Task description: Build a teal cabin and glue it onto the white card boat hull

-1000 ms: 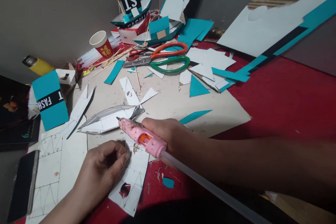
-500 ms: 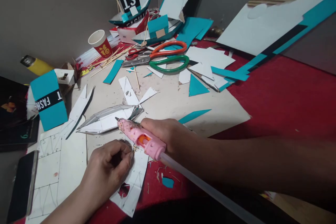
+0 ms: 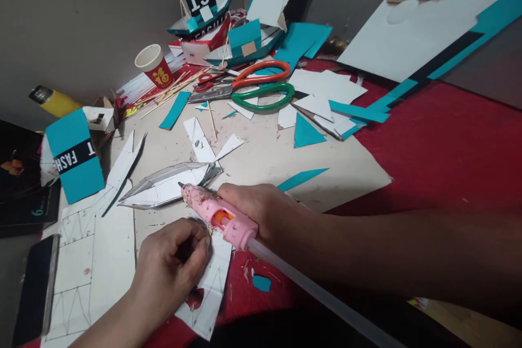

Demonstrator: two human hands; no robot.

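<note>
Head camera shows the right hand (image 3: 267, 211) wrapped around a pink plastic glue gun (image 3: 206, 205) with a long translucent glue stick (image 3: 318, 290). The bare left hand (image 3: 167, 261) is curled above a cut white paper sheet (image 3: 218, 269); whether it pinches something, I cannot tell. Near the gun's nozzle (image 3: 180, 184), a pointed white paper boat hull (image 3: 163, 191) lies on a beige sheet (image 3: 261, 163). Farther away lie scissors with orange and green handles (image 3: 234, 86).

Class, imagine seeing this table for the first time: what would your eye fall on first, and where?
Probably the pink glue gun in the right hand, front and centre, pointing toward a paper boat hull. Next, the orange-and-green-handled scissors, lying farther back. Then the teal model boats, at the back, left of the leaning cardboard.
</note>
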